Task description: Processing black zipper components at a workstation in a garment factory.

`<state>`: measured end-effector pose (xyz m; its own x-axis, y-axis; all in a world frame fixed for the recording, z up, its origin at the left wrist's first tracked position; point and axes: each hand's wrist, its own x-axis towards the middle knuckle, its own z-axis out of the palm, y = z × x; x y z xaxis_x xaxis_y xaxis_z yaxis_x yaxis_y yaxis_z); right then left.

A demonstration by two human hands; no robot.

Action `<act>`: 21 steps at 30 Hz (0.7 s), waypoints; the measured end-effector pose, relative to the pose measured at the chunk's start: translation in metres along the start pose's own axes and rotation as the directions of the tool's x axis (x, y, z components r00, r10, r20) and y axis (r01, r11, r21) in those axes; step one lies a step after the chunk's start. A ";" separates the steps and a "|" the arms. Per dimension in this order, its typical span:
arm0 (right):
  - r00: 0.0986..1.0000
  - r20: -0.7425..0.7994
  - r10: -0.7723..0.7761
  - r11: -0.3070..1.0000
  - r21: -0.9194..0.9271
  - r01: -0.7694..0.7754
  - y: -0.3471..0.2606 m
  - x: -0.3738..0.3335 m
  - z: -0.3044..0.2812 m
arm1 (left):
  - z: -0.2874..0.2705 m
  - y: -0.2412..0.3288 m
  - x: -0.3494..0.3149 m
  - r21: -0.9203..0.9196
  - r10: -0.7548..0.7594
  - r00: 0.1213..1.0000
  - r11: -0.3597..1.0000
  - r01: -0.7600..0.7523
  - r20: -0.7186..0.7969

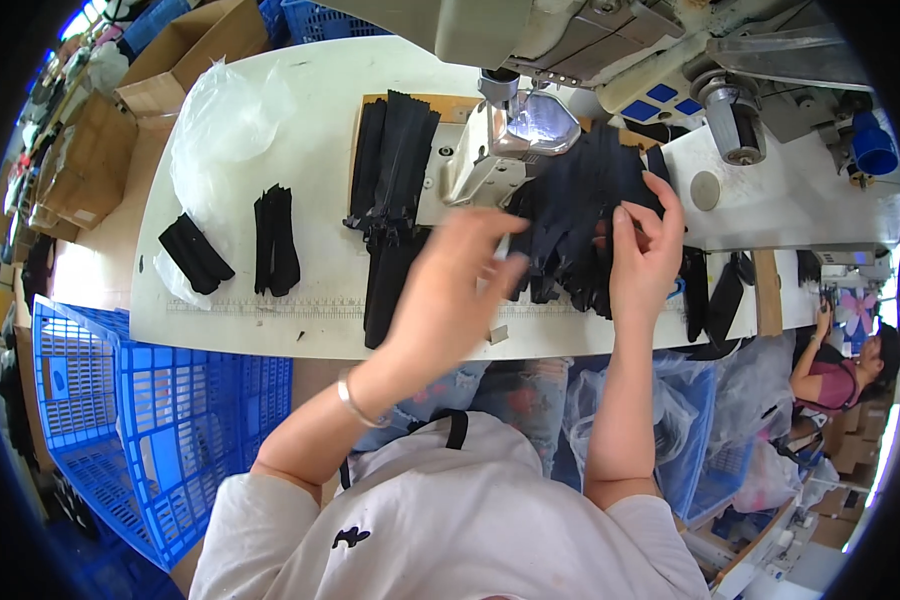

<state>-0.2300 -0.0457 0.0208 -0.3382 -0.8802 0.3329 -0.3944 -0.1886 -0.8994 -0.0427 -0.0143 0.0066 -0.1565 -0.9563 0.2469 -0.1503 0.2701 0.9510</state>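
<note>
On the white sewing table, a pile of dark fabric strips (576, 200) lies spread to the right of the sewing machine's arm (505, 145). My right hand (642, 248) is at the right side of this pile, thumb and fingers curled on a black strip there. My left hand (460, 275), smeared by motion, is left of the pile; its thumb and forefinger look apart, with nothing visible between them. Left of the machine arm lies another bundle of black strips (398, 160), its lower end partly behind my left hand. Two smaller black bundles, a left one (197, 254) and an upright one (277, 240), lie farther left.
Clear plastic (232, 115) lies on the table's left. The machine head (560, 40) overhangs the back. Blue crates stand below, one at left (205, 400) and one at right (705, 440). Cardboard boxes (90, 160) stand far left. Another person (838, 375) is at right.
</note>
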 end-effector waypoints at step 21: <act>0.753 0.592 0.287 0.836 0.229 -0.499 0.013 -0.107 -0.030 | 0.042 -0.016 -0.045 -0.308 -0.194 0.981 0.932 0.191 0.023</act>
<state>-0.2245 0.0587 -0.0176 0.1382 -0.9747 -0.1756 0.0346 0.1820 -0.9827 -0.0741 0.0289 -0.0270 -0.1470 -0.9877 0.0537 0.1304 0.0345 0.9909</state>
